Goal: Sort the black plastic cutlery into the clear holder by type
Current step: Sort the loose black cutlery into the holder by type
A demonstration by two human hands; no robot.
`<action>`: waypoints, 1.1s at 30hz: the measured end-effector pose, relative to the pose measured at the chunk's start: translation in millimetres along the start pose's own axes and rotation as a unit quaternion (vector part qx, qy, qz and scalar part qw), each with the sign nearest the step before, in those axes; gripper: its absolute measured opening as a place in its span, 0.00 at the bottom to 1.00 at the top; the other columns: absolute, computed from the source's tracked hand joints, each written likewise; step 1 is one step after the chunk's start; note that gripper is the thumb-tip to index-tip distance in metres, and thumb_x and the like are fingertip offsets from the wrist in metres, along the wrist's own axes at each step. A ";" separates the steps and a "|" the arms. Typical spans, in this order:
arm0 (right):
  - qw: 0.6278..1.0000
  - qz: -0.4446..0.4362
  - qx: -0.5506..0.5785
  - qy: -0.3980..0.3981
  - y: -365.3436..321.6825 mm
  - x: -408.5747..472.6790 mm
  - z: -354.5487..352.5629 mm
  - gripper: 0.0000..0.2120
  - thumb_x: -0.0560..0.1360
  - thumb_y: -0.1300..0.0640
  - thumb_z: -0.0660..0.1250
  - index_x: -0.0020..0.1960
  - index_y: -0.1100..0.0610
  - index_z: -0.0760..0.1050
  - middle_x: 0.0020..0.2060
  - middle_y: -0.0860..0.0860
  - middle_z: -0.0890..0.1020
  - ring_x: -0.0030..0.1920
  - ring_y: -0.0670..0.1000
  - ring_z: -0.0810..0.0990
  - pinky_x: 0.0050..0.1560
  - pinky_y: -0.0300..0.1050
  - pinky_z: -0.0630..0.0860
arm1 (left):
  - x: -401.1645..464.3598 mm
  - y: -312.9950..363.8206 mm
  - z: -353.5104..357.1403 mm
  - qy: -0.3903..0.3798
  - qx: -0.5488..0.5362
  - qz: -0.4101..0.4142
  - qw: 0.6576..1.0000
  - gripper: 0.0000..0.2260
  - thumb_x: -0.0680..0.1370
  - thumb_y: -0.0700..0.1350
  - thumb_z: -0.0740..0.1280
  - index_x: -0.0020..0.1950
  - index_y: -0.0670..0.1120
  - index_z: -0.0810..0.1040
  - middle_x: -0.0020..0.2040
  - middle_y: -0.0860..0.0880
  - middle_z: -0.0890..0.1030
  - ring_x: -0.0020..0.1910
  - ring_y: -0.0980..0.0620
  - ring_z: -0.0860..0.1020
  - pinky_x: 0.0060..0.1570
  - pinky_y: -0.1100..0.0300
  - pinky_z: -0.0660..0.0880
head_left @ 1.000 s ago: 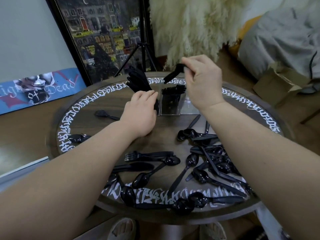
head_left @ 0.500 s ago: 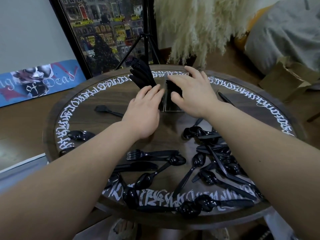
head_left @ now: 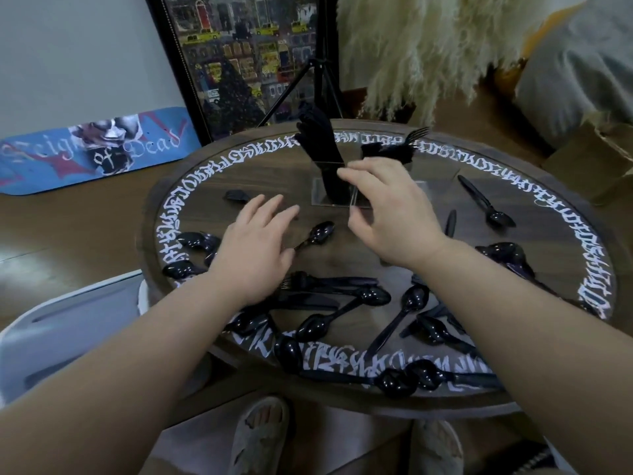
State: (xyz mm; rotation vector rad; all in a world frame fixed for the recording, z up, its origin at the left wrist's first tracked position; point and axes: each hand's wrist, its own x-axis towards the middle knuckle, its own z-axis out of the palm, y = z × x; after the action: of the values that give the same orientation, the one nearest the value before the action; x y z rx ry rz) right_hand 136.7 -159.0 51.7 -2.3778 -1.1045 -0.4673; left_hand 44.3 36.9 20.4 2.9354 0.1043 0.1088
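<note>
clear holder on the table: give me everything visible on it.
The clear plastic holder stands upright at the far side of the round wooden table, divided by see-through walls into side-by-side compartments. Its left compartment holds a bundle of black plastic cutlery standing up and leaning left; further right, black forks poke out, tines up and to the right. The right hand covers its middle, so contact is unclear.
</note>
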 end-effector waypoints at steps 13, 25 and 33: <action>0.957 0.056 0.008 -0.283 -61.8 53.6 104.6 0.23 0.83 0.55 0.53 0.76 0.56 0.57 0.78 0.52 0.53 0.77 0.53 0.50 0.75 0.48 0.54 | -49.3 -58.4 4.1 -0.126 -0.018 -0.202 0.971 0.33 0.77 0.62 0.61 0.77 0.56 0.52 0.79 0.49 0.48 0.77 0.48 0.50 0.73 0.43 0.53; 0.958 0.113 -0.070 -0.256 -35.4 44.3 113.8 0.11 0.77 0.61 0.60 0.56 0.57 0.76 0.55 0.55 0.75 0.58 0.57 0.71 0.53 0.46 0.69 | -39.6 -48.1 18.0 -0.139 -0.027 -0.057 0.988 0.28 0.79 0.57 0.59 0.76 0.65 0.50 0.79 0.48 0.47 0.77 0.47 0.47 0.73 0.48 0.52; 0.946 0.213 -0.027 -0.243 -25.3 29.7 92.7 0.13 0.75 0.62 0.61 0.58 0.57 0.76 0.55 0.55 0.76 0.55 0.57 0.74 0.53 0.47 0.71 | -40.7 -64.2 11.7 -0.022 -0.124 -0.144 0.982 0.26 0.76 0.47 0.68 0.73 0.53 0.66 0.74 0.50 0.64 0.72 0.49 0.62 0.70 0.55 0.61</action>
State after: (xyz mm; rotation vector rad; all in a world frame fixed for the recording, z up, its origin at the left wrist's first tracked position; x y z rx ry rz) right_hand 145.0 -75.6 -3.8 -2.7588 -0.7223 0.2579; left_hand 0.7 94.1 -6.8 2.6393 0.4693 0.0108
